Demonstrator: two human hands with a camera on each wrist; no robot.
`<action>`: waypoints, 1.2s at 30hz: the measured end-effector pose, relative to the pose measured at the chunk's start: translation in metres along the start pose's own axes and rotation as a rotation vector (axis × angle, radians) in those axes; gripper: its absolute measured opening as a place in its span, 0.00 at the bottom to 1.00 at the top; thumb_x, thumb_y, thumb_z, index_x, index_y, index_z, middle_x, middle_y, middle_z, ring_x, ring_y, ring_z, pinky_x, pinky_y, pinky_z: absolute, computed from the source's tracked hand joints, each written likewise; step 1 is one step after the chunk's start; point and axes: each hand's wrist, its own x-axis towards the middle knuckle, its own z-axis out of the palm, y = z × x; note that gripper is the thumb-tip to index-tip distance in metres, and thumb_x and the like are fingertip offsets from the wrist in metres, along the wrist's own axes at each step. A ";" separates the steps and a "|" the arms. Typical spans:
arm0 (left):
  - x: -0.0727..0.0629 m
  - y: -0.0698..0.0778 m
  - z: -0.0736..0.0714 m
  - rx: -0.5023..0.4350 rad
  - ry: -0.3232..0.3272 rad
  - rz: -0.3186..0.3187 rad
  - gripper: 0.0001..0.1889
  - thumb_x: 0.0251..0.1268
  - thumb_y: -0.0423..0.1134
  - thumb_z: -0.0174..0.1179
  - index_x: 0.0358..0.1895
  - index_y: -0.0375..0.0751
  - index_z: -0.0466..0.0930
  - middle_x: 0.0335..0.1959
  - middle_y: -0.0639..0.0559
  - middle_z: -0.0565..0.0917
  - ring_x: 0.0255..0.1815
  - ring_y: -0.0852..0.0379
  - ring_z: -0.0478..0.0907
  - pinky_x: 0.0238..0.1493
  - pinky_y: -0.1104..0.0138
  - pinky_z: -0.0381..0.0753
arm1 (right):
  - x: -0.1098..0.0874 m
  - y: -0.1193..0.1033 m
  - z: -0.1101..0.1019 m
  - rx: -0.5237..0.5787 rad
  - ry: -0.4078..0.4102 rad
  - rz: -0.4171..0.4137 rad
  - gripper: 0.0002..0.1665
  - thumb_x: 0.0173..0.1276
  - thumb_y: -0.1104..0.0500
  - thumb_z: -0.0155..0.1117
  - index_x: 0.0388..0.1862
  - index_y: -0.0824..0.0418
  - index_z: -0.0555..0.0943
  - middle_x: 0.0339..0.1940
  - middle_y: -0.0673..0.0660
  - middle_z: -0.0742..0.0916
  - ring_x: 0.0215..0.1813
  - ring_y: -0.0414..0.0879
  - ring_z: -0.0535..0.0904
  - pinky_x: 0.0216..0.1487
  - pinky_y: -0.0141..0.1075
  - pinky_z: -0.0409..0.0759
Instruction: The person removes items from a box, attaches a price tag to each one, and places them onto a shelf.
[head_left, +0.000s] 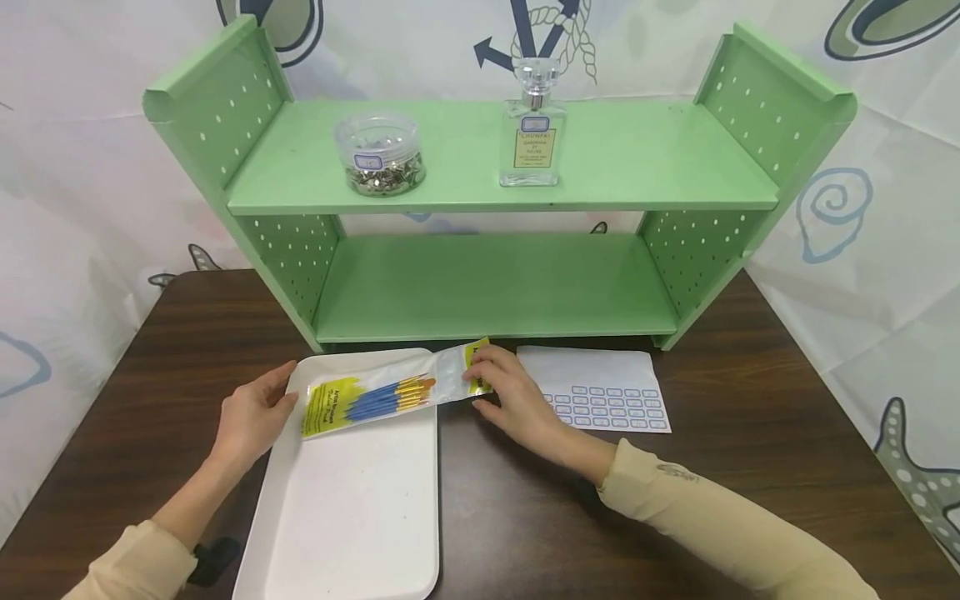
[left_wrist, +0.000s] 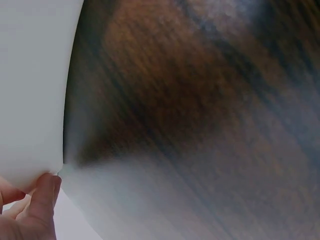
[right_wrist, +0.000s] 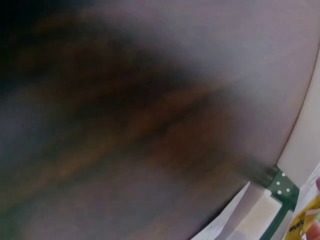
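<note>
A clear packet of blue-handled paintbrushes (head_left: 386, 396) with yellow printed ends lies slantwise across the far end of a white tray (head_left: 352, 517). My right hand (head_left: 513, 400) pinches the packet's right end, past the tray's right rim. In the right wrist view, a yellow corner of the packet (right_wrist: 304, 220) shows beside the fingertips. My left hand (head_left: 255, 417) grips the tray's left rim near its far corner, with the thumb by the packet's left end. The left wrist view shows the fingers of that hand (left_wrist: 42, 205) at the tray's edge.
A green two-tier shelf (head_left: 495, 287) stands behind the tray. On its upper tier are a round clear tub of small metal pieces (head_left: 381, 157) and a glass perfume bottle (head_left: 532, 133). A sheet of blue-edged labels (head_left: 607, 392) lies right of the tray on the dark wooden table (head_left: 720, 392).
</note>
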 end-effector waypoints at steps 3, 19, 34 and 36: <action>0.000 0.000 0.000 0.002 0.001 0.001 0.24 0.64 0.28 0.52 0.64 0.28 0.66 0.55 0.27 0.75 0.54 0.34 0.75 0.45 0.49 0.79 | 0.001 0.001 0.002 0.008 0.020 -0.009 0.16 0.51 0.75 0.68 0.38 0.64 0.79 0.53 0.61 0.78 0.62 0.55 0.70 0.65 0.41 0.69; 0.000 0.001 0.000 0.005 0.011 0.005 0.23 0.63 0.27 0.52 0.63 0.28 0.67 0.53 0.27 0.76 0.52 0.35 0.77 0.37 0.56 0.82 | -0.005 -0.004 -0.017 -0.003 -0.078 0.080 0.02 0.59 0.66 0.67 0.31 0.60 0.83 0.34 0.52 0.86 0.39 0.43 0.80 0.43 0.34 0.79; 0.000 0.001 -0.002 0.019 0.012 0.026 0.23 0.63 0.27 0.52 0.63 0.28 0.68 0.53 0.28 0.76 0.53 0.34 0.76 0.39 0.55 0.81 | -0.058 0.003 -0.054 -0.009 -0.140 -0.102 0.11 0.56 0.71 0.66 0.35 0.57 0.85 0.35 0.50 0.85 0.40 0.41 0.81 0.42 0.34 0.80; 0.000 0.000 -0.002 0.022 0.010 0.027 0.23 0.63 0.27 0.52 0.63 0.28 0.68 0.53 0.28 0.76 0.52 0.34 0.76 0.36 0.60 0.82 | -0.066 0.006 -0.060 -0.003 -0.129 -0.124 0.12 0.55 0.72 0.66 0.34 0.57 0.85 0.35 0.49 0.85 0.39 0.41 0.80 0.41 0.33 0.79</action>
